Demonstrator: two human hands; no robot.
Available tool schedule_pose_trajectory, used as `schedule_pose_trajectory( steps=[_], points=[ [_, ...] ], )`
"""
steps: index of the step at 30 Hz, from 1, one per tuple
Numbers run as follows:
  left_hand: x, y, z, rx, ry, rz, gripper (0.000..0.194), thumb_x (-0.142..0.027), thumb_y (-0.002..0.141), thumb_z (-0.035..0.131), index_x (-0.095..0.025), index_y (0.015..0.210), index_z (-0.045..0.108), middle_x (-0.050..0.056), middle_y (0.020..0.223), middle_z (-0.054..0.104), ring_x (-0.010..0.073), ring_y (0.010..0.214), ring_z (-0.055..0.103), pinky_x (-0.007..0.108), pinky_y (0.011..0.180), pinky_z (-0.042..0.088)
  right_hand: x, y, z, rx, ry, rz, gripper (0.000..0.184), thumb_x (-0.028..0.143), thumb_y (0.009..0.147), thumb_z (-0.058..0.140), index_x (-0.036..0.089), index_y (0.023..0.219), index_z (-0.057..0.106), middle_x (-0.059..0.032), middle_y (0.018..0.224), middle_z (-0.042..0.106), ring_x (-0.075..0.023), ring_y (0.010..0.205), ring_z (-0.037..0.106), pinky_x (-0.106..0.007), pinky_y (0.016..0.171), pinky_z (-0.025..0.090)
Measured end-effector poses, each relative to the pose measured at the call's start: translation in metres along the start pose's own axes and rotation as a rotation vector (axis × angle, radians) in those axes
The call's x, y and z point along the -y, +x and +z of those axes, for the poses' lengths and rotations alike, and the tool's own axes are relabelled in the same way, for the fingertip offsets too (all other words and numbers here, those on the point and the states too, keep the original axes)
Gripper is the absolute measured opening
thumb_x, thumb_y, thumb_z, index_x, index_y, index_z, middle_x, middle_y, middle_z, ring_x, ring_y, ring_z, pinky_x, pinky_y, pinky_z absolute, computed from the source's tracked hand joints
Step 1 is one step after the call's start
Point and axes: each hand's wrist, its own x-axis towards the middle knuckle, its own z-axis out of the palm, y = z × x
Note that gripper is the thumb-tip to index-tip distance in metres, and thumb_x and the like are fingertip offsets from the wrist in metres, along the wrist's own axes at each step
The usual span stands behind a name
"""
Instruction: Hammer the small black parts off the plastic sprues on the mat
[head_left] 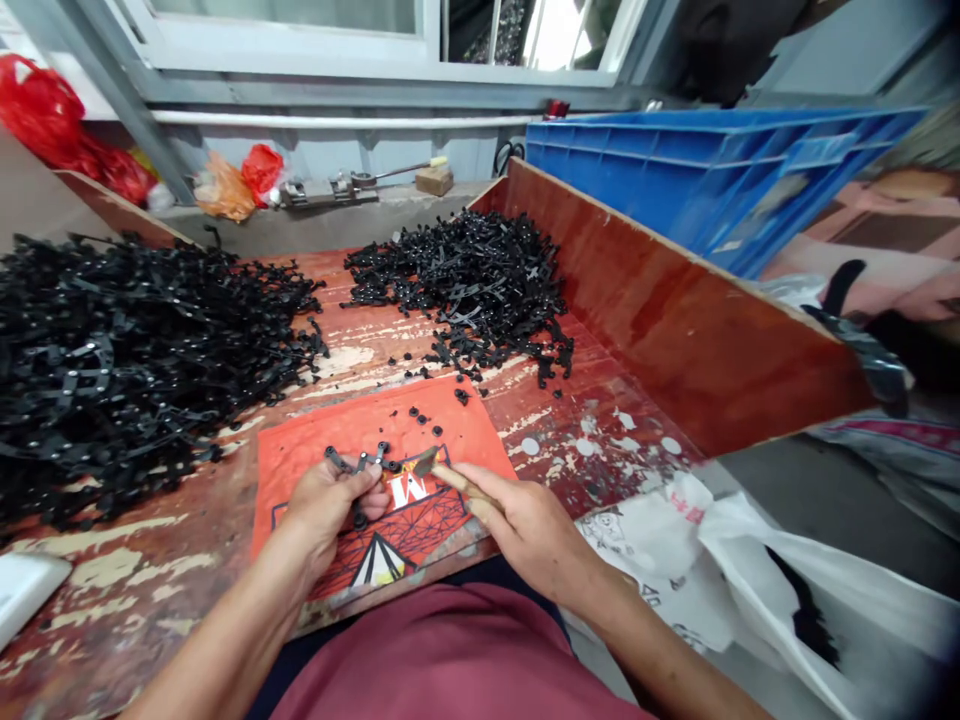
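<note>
My left hand (pixel 330 495) pinches a branching black plastic part (pixel 364 462) between thumb and fingers, over an orange printed cloth (pixel 300 435). In my right hand (pixel 517 520) is a short-bladed trimming knife (pixel 454 478) with a pale wooden handle. Its blade tip points left and lies close to the right arm of the black part; whether they touch, I cannot tell. Small black scraps (pixel 420 418) are scattered on the cloth just beyond the blade.
A large heap of black parts (pixel 112 360) covers the left of the worn red table (pixel 345 340); a smaller heap (pixel 480 270) lies at the back. A wooden side board (pixel 675 310) bounds the right, with a blue crate (pixel 645 180) behind it. White sacks (pixel 675 550) lie at lower right.
</note>
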Motion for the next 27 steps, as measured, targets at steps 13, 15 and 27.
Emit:
schedule_pose_trajectory(
  steps=[13, 15, 27],
  points=[
    [0.0, -0.002, 0.004, -0.034, 0.004, 0.074, 0.016, -0.015, 0.071, 0.073, -0.014, 0.069, 0.057, 0.004, 0.048, 0.064, 0.0122, 0.039, 0.058, 0.02, 0.042, 0.048, 0.023, 0.014, 0.011, -0.074, -0.402, -0.092, 0.051, 0.023, 0.103, 0.04, 0.032, 0.153, 0.04, -0.0063, 0.098, 0.075, -0.0211, 0.084, 0.072, -0.031, 0.08, 0.056],
    [0.001, -0.001, 0.003, -0.025, -0.006, 0.081, 0.017, -0.016, 0.068, 0.075, -0.014, 0.069, 0.058, 0.003, 0.048, 0.064, 0.0126, 0.039, 0.058, 0.021, 0.042, 0.049, 0.023, 0.019, 0.015, 0.007, -0.455, -0.066, 0.052, 0.021, 0.101, 0.043, 0.035, 0.151, 0.043, -0.0048, 0.092, 0.075, -0.0211, 0.078, 0.071, -0.03, 0.073, 0.056],
    [0.001, 0.001, 0.002, -0.031, 0.008, 0.056, 0.02, -0.018, 0.067, 0.077, -0.014, 0.067, 0.058, 0.003, 0.047, 0.065, 0.012, 0.04, 0.058, 0.02, 0.043, 0.049, 0.02, 0.023, 0.012, -0.039, -0.369, -0.055, 0.055, 0.025, 0.102, 0.043, 0.037, 0.155, 0.035, -0.0028, 0.107, 0.077, -0.0204, 0.089, 0.073, -0.029, 0.081, 0.055]
  ],
)
